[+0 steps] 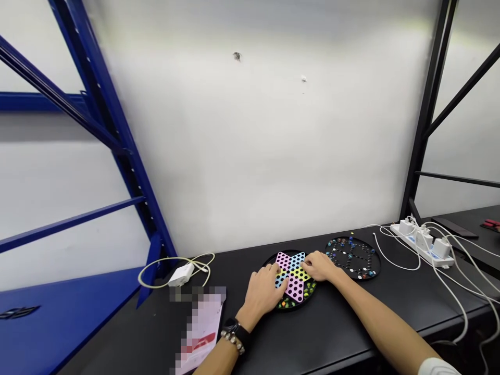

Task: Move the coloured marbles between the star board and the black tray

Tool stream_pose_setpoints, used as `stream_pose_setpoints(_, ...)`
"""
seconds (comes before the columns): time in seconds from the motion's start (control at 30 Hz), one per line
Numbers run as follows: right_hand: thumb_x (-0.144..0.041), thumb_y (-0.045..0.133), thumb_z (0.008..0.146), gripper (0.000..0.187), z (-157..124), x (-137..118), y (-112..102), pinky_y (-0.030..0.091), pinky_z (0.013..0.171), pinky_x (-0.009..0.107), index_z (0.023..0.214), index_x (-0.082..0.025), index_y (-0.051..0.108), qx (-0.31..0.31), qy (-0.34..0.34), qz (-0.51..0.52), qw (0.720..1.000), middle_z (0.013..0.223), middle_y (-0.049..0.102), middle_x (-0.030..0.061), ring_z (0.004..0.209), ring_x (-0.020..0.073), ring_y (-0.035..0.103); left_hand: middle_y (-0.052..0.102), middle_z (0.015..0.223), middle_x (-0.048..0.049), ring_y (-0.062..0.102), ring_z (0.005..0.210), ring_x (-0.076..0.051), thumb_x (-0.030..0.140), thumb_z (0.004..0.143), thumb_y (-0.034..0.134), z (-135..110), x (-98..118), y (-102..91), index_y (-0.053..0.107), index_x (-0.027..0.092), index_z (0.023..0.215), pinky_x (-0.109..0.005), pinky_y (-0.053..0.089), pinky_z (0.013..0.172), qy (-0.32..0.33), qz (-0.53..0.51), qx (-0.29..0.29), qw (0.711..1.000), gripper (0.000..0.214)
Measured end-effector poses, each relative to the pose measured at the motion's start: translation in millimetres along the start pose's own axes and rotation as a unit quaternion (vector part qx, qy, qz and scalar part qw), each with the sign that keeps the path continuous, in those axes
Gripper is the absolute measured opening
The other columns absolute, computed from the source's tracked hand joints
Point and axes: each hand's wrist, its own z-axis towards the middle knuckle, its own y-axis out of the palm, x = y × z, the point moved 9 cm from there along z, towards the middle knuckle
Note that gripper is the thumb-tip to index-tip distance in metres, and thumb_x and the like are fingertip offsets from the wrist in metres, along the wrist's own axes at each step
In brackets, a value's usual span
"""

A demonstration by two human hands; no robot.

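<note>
A round black Chinese checkers board (pixel 294 277) with a coloured star of holes lies on the black table (pixel 312 333). My left hand (pixel 262 291) rests on its left side, fingers spread flat over the star, a watch and bead bracelet on the wrist. My right hand (pixel 319 266) lies on the board's right edge, fingers curled down onto it; I cannot make out anything in them. Small coloured marbles (pixel 287 303) sit along the board's near rim. A second round black board (pixel 353 257) with scattered marbles lies just right of my right hand.
A white charger with a coiled cable (pixel 180 273) lies at the left. A blurred paper (pixel 203 328) is near the front edge. A white power strip (pixel 424 244) with plugs and trailing cables sits at the right. Blue rack (pixel 117 140) left, black rack (pixel 425 114) right.
</note>
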Motion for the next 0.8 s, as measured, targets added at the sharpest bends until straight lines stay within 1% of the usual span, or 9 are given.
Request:
stream_pose_setpoints(0.13, -0.044, 0.037, 0.096, 0.053, 2, 5, -7, 0.022, 0.053, 0.026, 0.053, -0.018, 0.055, 0.030, 0.003, 0.041, 0.999, 0.053, 0.050, 0.0001, 0.051, 0.0110, 0.040, 0.066, 0.107, -0.0069, 0.059, 0.101, -0.024, 0.044, 0.090, 0.043, -1, 3, -1.5, 0.059, 0.023, 0.102, -0.035, 0.037, 0.082, 0.002, -0.008, -0.013, 1.000, 0.029)
stream_pose_setpoints(0.2, -0.047, 0.030, 0.098, 0.058, 3, 17, -23, 0.023, 0.053, 0.026, 0.052, -0.019, 0.054, 0.082, 0.034, 0.054, 0.995, 0.053, 0.051, 0.0007, 0.051, 0.0116, 0.041, 0.065, 0.107, -0.0070, 0.059, 0.101, -0.024, 0.043, 0.090, 0.043, -1, 4, -2.3, 0.058, 0.023, 0.102, -0.035, 0.037, 0.083, 0.002, -0.012, -0.020, 1.000, 0.029)
stream_pose_setpoints(0.27, -0.049, 0.027, 0.098, 0.059, -1, 39, -43, 0.024, 0.054, 0.027, 0.054, -0.019, 0.054, 0.143, 0.090, 0.049, 0.984, 0.055, 0.053, 0.0019, 0.052, 0.0130, 0.043, 0.065, 0.106, -0.0065, 0.060, 0.100, -0.023, 0.042, 0.089, 0.044, -1, 4, -3.2, 0.058, 0.023, 0.101, -0.034, 0.037, 0.082, 0.000, -0.019, -0.023, 1.000, 0.027)
stream_pose_setpoints(0.37, -0.046, 0.032, 0.096, 0.050, -9, 79, -59, 0.027, 0.057, 0.027, 0.061, -0.020, 0.056, 0.173, 0.176, 0.029, 0.969, 0.061, 0.056, 0.0032, 0.058, 0.0159, 0.049, 0.065, 0.103, -0.0049, 0.060, 0.099, -0.022, 0.041, 0.089, 0.045, 1, 1, -6.8, 0.059, 0.023, 0.098, -0.033, 0.038, 0.081, -0.005, -0.033, -0.012, 0.999, 0.024)
stream_pose_setpoints(0.43, -0.042, 0.040, 0.093, 0.038, -14, 100, -63, 0.030, 0.063, 0.028, 0.066, -0.021, 0.057, 0.172, 0.203, 0.002, 0.964, 0.069, 0.059, 0.0042, 0.069, 0.0181, 0.053, 0.064, 0.103, -0.0043, 0.060, 0.098, -0.021, 0.039, 0.089, 0.045, 3, -7, -12.0, 0.059, 0.024, 0.098, -0.032, 0.038, 0.080, -0.018, -0.035, 0.009, 0.999, 0.023)
stream_pose_setpoints(0.5, -0.039, 0.045, 0.091, 0.030, -17, 111, -66, 0.032, 0.071, 0.030, 0.071, -0.020, 0.058, 0.182, 0.208, -0.022, 0.961, 0.081, 0.061, 0.0058, 0.082, 0.0205, 0.054, 0.064, 0.102, -0.0046, 0.060, 0.098, -0.021, 0.036, 0.089, 0.043, 5, -19, -16.9, 0.059, 0.023, 0.098, -0.032, 0.039, 0.080, -0.040, -0.017, 0.026, 0.999, 0.022)
stream_pose_setpoints(0.57, -0.038, 0.047, 0.090, 0.025, -17, 109, -65, 0.033, 0.078, 0.032, 0.078, -0.020, 0.059, 0.188, 0.194, -0.019, 0.963, 0.091, 0.062, 0.0066, 0.092, 0.0221, 0.053, 0.065, 0.101, -0.0060, 0.060, 0.098, -0.022, 0.031, 0.090, 0.040, 7, -34, -18.4, 0.061, 0.022, 0.096, -0.033, 0.040, 0.079, -0.068, 0.019, 0.023, 0.997, 0.024)
stream_pose_setpoints(0.63, -0.039, 0.047, 0.091, 0.023, -13, 94, -58, 0.034, 0.082, 0.033, 0.085, -0.021, 0.060, 0.172, 0.158, 0.011, 0.972, 0.097, 0.061, 0.0059, 0.097, 0.0219, 0.052, 0.065, 0.099, -0.0073, 0.061, 0.096, -0.023, 0.028, 0.092, 0.035, 8, -46, -17.3, 0.062, 0.021, 0.094, -0.033, 0.041, 0.078, -0.089, 0.053, 0.007, 0.995, 0.028)
stream_pose_setpoints(0.8, -0.042, 0.049, 0.091, 0.022, -7, 24, -34, 0.034, 0.089, 0.035, 0.092, -0.023, 0.061, 0.093, 0.029, 0.069, 0.993, 0.104, 0.062, 0.0033, 0.101, 0.0203, 0.051, 0.066, 0.099, -0.0080, 0.065, 0.088, -0.022, 0.025, 0.095, 0.027, 8, -57, -14.3, 0.062, 0.020, 0.096, -0.032, 0.044, 0.072, -0.091, 0.061, -0.020, 0.994, 0.035)
